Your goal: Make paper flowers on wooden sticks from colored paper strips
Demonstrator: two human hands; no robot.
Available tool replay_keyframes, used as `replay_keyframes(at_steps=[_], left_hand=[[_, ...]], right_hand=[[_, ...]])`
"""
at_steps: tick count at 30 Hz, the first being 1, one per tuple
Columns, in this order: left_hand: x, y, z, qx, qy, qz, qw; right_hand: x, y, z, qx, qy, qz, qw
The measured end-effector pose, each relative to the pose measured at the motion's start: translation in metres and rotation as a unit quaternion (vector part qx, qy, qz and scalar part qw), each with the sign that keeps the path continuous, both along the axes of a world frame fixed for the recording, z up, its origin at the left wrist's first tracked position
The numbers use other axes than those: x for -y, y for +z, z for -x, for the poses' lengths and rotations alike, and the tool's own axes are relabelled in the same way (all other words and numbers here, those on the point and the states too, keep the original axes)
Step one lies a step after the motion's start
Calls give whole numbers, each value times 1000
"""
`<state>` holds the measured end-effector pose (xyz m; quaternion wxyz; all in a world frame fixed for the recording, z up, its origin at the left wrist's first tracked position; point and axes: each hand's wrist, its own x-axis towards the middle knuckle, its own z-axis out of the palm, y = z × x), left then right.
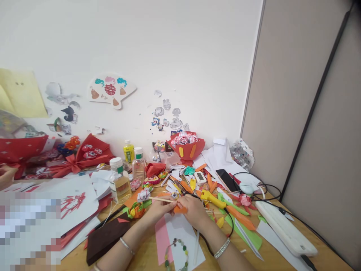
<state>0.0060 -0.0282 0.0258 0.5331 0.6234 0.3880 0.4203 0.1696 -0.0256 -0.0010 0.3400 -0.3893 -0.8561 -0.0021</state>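
Wall: one white wall (183, 45) along the desk's back edge, bearing one yellow sheet (22, 94) and, right of it, one fan-shaped cutout (111, 90); one beige partition (299, 75) runs along the right edge.
Desk: one wooden desk (143, 254), crowded; its near-left corner is hidden by pixelation.
Left edge: one hand of another person (7, 175), near the first of two red wraps (22, 148); the second (96, 150) stands to its right, by the back edge.
Bottles: three, left of centre: two white-capped bottles (120, 182) and one yellow bottle (129, 151) nearest the wall.
Block: one dark brown block (108, 235), toward the near edge.
Left hand: the left hand (165, 205) grips one pale stick (160, 199), thumb along it, forearm slanting in from the near edge. The stick lies level at mid-desk, left end at one white paper flower (143, 194); whether they are joined, I cannot tell.
Between hands: one orange paper piece (179, 209); below, one beaded bracelet (184, 254).
Right hand: the right hand (193, 210) is closed on the orange paper piece, knuckles up, forearm slanting leftward.
Right side: one red bouquet (187, 152) at the back edge, one white timer (200, 178), one yellow glue gun (214, 199), one phone (228, 180), one white power strip (286, 227) near the right edge.
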Motion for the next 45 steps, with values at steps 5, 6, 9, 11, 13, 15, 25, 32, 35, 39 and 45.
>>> replay_keyframes(at_steps=[5, 6, 9, 11, 13, 15, 25, 32, 35, 39, 45], left_hand=[[-3, 0, 2, -37, -8, -11, 999], [-3, 1, 1, -42, -10, -13, 999], [-2, 4, 0, -52, -19, -16, 998], [-1, 6, -1, -60, -22, -17, 998], [-1, 6, 0, -65, -22, -20, 997], [-2, 4, 1, -66, -20, -23, 997], [-6, -5, 0, -27, 13, -1, 1000], [-3, 3, 4, -55, -5, -34, 998], [-3, 4, 5, -62, 1, -47, 997], [-6, 0, 7, -64, -1, -60, 996], [-11, -5, 6, -43, -13, -46, 998]], right_hand=[[-1, -1, 0, 24, -26, 5, 999], [-1, -1, 0, 28, -30, 2, 999], [-2, -3, 0, 25, -37, -3, 999], [-3, -4, 1, 10, -32, 6, 999], [-3, -4, 1, -5, -21, 21, 1000], [-3, -3, 1, -13, -13, 31, 999], [1, 5, 1, -18, -22, 17, 999], [2, 4, -2, -68, 15, 84, 994], [2, 5, -2, -64, 25, 91, 993], [3, 6, -1, -56, 23, 99, 993], [4, 7, -1, -93, 6, 117, 989]])
